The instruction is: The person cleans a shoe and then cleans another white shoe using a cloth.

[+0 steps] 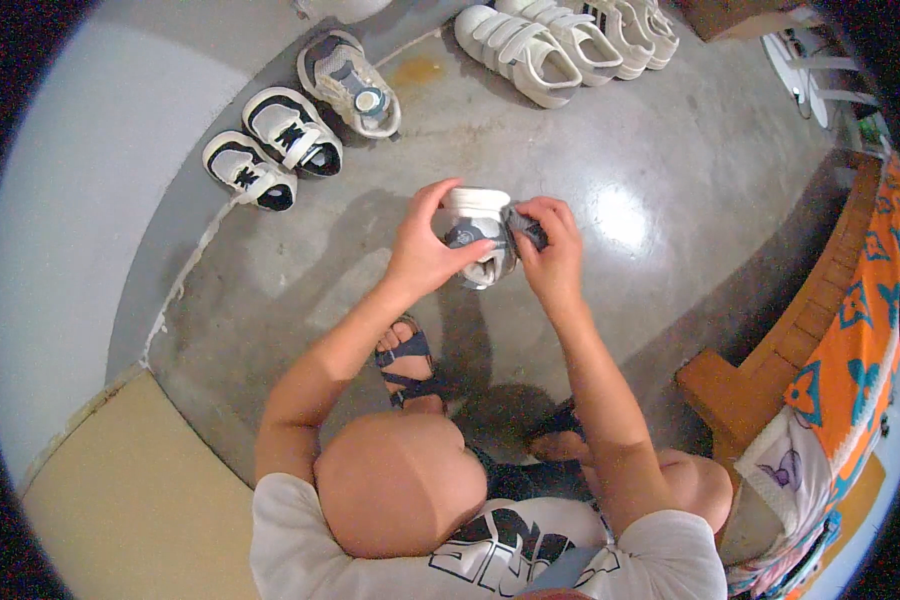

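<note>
A small grey-and-white sneaker [480, 212] is held off the floor in front of me, its pale sole up and its opening nearer me. My left hand [432, 248] grips it from the left, thumb across its grey side. At the shoe's right side my right hand [552, 238] pinches a dark grey, soft-looking piece [526, 228] against it. Whether that piece is a separate cloth or part of the shoe, I cannot tell. A similar single sneaker [350, 82] with a round fitting stands by the wall.
Black-and-white sneakers [292, 130] stand in a pair along the left wall. Several white shoes [520, 55] line the far side of the grey floor [530, 150]. On the right is a wooden bench [760, 370] with an orange patterned cloth [855, 310]. My sandalled foot [405, 355] rests below my hands.
</note>
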